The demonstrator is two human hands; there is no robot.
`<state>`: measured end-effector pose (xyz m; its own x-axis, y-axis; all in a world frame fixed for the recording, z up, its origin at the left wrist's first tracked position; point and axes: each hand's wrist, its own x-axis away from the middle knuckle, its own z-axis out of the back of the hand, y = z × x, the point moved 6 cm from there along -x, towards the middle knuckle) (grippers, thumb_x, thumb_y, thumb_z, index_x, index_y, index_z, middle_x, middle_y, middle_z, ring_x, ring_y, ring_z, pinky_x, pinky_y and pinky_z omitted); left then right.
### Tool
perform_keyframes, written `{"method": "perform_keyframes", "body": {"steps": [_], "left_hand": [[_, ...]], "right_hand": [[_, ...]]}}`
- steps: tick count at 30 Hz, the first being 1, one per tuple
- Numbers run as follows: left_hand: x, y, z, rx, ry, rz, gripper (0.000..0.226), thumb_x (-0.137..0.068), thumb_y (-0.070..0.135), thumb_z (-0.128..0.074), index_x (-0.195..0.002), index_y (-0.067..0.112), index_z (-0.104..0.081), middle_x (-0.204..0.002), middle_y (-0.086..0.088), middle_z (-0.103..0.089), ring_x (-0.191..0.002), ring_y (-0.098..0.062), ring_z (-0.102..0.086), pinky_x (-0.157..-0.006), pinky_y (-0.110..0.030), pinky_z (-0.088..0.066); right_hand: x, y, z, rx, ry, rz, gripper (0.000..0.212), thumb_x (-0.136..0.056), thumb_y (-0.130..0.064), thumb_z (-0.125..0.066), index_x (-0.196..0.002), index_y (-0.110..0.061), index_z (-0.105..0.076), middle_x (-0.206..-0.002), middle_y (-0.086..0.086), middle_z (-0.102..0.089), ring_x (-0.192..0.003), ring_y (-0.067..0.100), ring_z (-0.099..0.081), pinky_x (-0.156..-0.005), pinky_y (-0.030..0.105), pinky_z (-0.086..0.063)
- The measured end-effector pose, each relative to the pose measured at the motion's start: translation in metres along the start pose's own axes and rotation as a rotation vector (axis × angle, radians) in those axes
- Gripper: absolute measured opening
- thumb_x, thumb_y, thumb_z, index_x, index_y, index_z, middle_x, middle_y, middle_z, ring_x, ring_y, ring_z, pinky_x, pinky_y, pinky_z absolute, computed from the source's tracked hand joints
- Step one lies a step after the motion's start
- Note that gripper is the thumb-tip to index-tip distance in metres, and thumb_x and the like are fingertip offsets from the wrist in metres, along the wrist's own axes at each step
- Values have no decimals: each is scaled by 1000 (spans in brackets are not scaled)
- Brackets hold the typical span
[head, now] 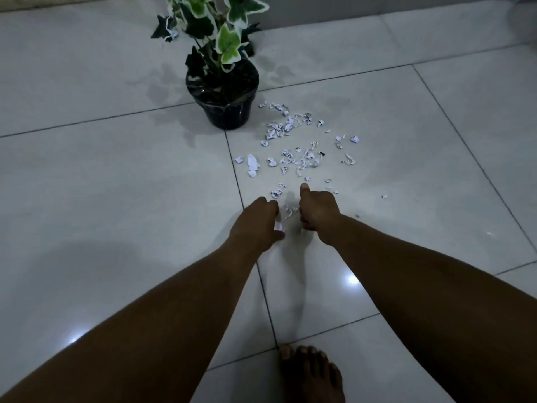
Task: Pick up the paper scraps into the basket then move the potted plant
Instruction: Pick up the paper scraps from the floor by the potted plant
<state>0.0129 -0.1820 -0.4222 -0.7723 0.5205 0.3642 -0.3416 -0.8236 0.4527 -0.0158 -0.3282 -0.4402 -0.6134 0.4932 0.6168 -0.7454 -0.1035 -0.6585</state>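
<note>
On the left the tiled floor [87,184] shows only glare and shadow. The plant [223,91], ivy in a dark pot, stands upright further in, up near the wall, well beyond both hands.

The left hand [257,225] is low over the floor with its fingers curled; a bit of white paper shows at its fingertips, so it seems to pinch a scrap, though the fingers themselves are mostly hidden behind the back of the hand. A few small curls of paper lie in the gap between the two hands.

The right hand [318,210] is just beside it, thumb stuck out forward, the other fingers curled under. Whether they hold paper I cannot tell.

The scraps [296,146] are spread to the right of the pot, in a loose band running from the pot's foot down toward the hands. The bulk lies ahead of the fingers and slightly right, so the right hand looks the nearer one for the main pile; the left is closer to the pieces by the tile seam.

No basket is in view. A bare foot [311,373] stands at the bottom edge.
</note>
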Motion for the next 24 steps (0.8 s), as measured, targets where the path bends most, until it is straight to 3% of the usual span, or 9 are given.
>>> {"method": "perform_keyframes", "body": {"steps": [2, 6, 10, 13, 16, 20, 22, 24], "left_hand": [[-2, 8, -4, 5, 17, -19, 29, -81, 24, -75, -106, 10, -70, -106, -12, -61, -98, -30, -62, -83, -38, -52], [-7, 5, -3, -7, 38, 17, 17, -82, 19, -77, -96, 9, -77, -100, -14, -71, -94, -30, -69, -85, -37, -56], [-11, 10, 6, 202, 141, 49, 16, -80, 22, -78, -88, 9, -80, -89, -8, -76, -84, -18, -69, -72, -14, -43], [-10, 35, 13, 394, 164, -33, 11, -78, 23, -80, -86, 16, -81, -81, 5, -76, -72, -2, -66, -64, -1, -38], [-12, 53, 18, 489, 155, -90, 13, -76, 16, -77, -87, 21, -82, -80, 10, -77, -70, 3, -66, -68, -6, -46], [-16, 62, 23, 517, 169, -76, 14, -73, 12, -79, -84, 21, -81, -77, 7, -76, -64, 5, -64, -65, -11, -47], [-17, 65, 28, 510, 188, -82, 19, -67, 12, -82, -81, 20, -71, -71, 6, -75, -56, 3, -61, -60, -16, -47], [-19, 66, 30, 562, 147, -83, 41, -62, 10, -86, -87, 17, -54, -69, 2, -75, -52, -4, -62, -55, -17, -48]], "right_hand": [[-1, 5, 7, 46, 27, 2, 53, -104, -46, -34, -78, -6, -57, -89, 19, -57, -88, 32, -59, -97, 46, -52], [3, 16, 14, -39, -52, -25, 41, -100, -46, -44, -86, -9, -55, -84, 14, -55, -74, 28, -53, -69, 36, -48], [7, 25, 21, -159, -91, -73, 34, -101, -39, -46, -93, -7, -54, -63, 4, -46, -49, 17, -42, -48, 25, -36], [16, 28, 25, -342, -71, -180, 31, -101, -28, -46, -80, -7, -53, -61, 7, -46, -45, 18, -38, -44, 23, -32], [22, 24, 22, -425, -89, -230, 35, -102, -27, -41, -72, -10, -50, -60, 8, -44, -45, 19, -37, -42, 22, -33], [25, 15, 29, -502, -123, -214, 35, -104, -30, -43, -80, -9, -55, -62, 7, -47, -45, 17, -40, -38, 20, -35], [25, 15, 35, -469, -131, -192, 37, -103, -33, -51, -78, -7, -57, -61, 8, -50, -46, 16, -40, -39, 20, -37], [24, 17, 42, -446, -127, -180, 38, -99, -35, -59, -74, -6, -57, -60, 8, -51, -46, 16, -40, -40, 20, -36]]}}
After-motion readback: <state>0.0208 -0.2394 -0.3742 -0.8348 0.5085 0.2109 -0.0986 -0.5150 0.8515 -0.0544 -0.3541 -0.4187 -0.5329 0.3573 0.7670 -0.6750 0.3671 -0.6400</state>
